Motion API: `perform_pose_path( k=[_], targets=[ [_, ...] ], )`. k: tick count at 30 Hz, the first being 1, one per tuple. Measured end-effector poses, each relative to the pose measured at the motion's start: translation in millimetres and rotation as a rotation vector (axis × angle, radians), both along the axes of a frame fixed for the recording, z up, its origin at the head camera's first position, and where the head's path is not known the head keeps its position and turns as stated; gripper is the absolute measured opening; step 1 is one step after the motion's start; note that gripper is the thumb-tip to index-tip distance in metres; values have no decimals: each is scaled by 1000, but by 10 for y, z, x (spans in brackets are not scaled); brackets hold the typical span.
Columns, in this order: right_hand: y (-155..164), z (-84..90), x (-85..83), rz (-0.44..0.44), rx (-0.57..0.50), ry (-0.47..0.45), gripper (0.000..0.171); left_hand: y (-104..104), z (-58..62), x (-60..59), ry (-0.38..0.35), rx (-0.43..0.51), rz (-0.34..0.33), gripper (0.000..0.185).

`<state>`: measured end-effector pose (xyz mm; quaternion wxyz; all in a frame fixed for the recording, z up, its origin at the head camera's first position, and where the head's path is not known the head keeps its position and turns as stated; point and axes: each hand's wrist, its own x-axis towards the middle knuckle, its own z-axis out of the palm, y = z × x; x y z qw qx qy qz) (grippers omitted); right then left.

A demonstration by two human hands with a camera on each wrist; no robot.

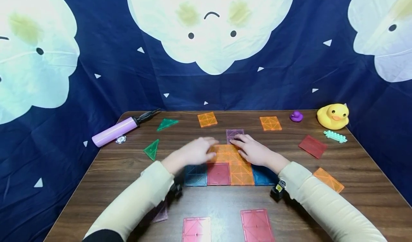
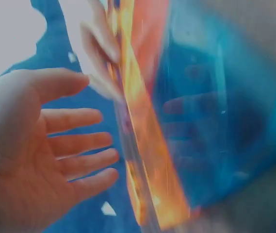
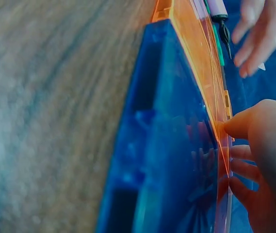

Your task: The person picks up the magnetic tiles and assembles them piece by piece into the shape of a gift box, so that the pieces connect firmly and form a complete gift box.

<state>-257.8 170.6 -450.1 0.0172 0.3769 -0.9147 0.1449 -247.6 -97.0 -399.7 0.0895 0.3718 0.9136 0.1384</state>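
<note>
A flat cluster of magnetic tiles lies mid-table: a blue tile [image 1: 195, 174], a red tile [image 1: 219, 173], an orange tile [image 1: 241, 172] and another blue tile [image 1: 264, 175] in a row, with a second orange tile [image 1: 225, 152] and a purple tile [image 1: 235, 134] behind them. My left hand [image 1: 196, 150] hovers blurred over the cluster's left side, palm open and fingers straight [image 2: 79, 141]. My right hand [image 1: 252, 149] rests flat on the orange tiles, fingertips at the purple tile. In the right wrist view its thumb [image 3: 244, 124] touches the orange tile's edge [image 3: 201, 73].
Loose pieces lie around: green triangles [image 1: 166, 124] [image 1: 152, 149], orange squares [image 1: 207, 119] [image 1: 270, 123] [image 1: 328, 179], a red square [image 1: 312, 146], pink tiles [image 1: 196, 229] [image 1: 256, 224] near the front edge. A lilac pump [image 1: 114, 131], yellow duck [image 1: 333, 116] and purple duck [image 1: 296, 116] sit at the back.
</note>
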Motion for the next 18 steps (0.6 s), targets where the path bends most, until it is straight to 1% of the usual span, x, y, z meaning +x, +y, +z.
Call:
perform_pose_path(
  k=[2, 4, 7, 9, 11, 13, 15, 18],
  targets=[
    [6, 15, 3, 5, -5, 8, 45, -34, 6, -203, 2, 19, 66, 52],
    [4, 19, 9, 11, -10, 12, 44, -74, -16, -408, -7, 33, 122, 53],
    [-5, 12, 8, 16, -17, 9, 44, -121, -89, -686, -1, 20, 184, 54],
    [-3, 6, 7, 14, -17, 6, 44, -134, -132, -831, 4, -12, 211, 56],
    [1, 3, 1, 13, -19, 2, 45, -127, -162, -931, 0, -54, 223, 57],
    [8, 1, -1, 11, -19, 0, 45, -114, -181, -989, -19, -92, 230, 58],
    [18, 0, -6, 7, -14, -8, 45, -96, -194, -1021, -35, -131, 229, 58],
    [41, 2, -8, -4, -2, -16, 45, -66, -204, -1036, -47, -165, 224, 56]
  ],
)
